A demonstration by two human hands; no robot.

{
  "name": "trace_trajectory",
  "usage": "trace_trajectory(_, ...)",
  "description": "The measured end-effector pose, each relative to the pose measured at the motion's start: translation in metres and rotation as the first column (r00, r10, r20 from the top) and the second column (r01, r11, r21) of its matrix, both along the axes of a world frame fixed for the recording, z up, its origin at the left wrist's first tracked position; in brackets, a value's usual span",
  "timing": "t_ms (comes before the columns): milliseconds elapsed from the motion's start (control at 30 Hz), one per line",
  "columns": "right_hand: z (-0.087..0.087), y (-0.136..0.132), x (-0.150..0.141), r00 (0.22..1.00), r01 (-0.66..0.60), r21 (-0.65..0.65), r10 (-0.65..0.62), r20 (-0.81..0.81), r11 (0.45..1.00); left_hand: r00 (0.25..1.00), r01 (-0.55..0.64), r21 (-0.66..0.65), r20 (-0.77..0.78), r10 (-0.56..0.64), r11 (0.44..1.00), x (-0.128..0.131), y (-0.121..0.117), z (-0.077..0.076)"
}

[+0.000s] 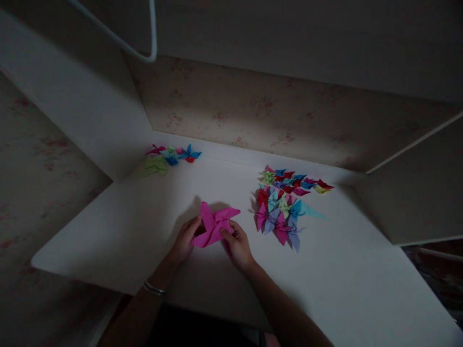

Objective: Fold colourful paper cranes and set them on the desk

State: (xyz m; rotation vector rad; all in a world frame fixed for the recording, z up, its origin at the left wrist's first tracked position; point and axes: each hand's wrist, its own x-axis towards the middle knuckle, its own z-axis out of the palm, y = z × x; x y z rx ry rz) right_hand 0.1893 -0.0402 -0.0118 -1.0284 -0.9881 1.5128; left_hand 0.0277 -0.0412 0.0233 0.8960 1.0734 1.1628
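A pink folded-paper pinwheel [214, 224], with four pointed arms, is held up between my two hands over the white desk [224, 178]. My left hand [186, 238] grips its left side, the fingers partly hidden behind the paper. On the lower right edge, my right hand [237, 243] pinches it, thumb in front and fingers curled behind. To the right lies a cluster of folded paper cranes [278, 217] in red, pink, purple, green and blue.
Small folded paper pieces [294, 182] lie in rows behind the cranes. At the back left corner are more paper pinwheels [190, 153] and a green folded paper [155, 166]. Panels stand on both sides, and a white cable [154, 33] hangs at upper left.
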Motion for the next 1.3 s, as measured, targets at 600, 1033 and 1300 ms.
trace_trajectory(600, -0.003, 0.008, 0.003, 0.995, -0.069, -0.034, 0.067, -0.068, 0.997, 0.997, -0.066, -0.042, 0.045, 0.068, 0.997, -0.001, 0.006, -0.017)
trace_trajectory(1033, 0.004, -0.005, -0.01, 0.98, 0.102, 0.087, -0.115, 0.163, 0.991, 0.992, 0.095, 0.047, 0.078, -0.099, 0.994, -0.01, 0.011, -0.021)
trace_trajectory(1300, 0.005, -0.022, -0.017, 0.94, 0.182, 0.116, -0.208, 0.27, 0.976, 0.967, 0.222, 0.034, -0.133, -0.216, 0.974, -0.013, 0.008, -0.023)
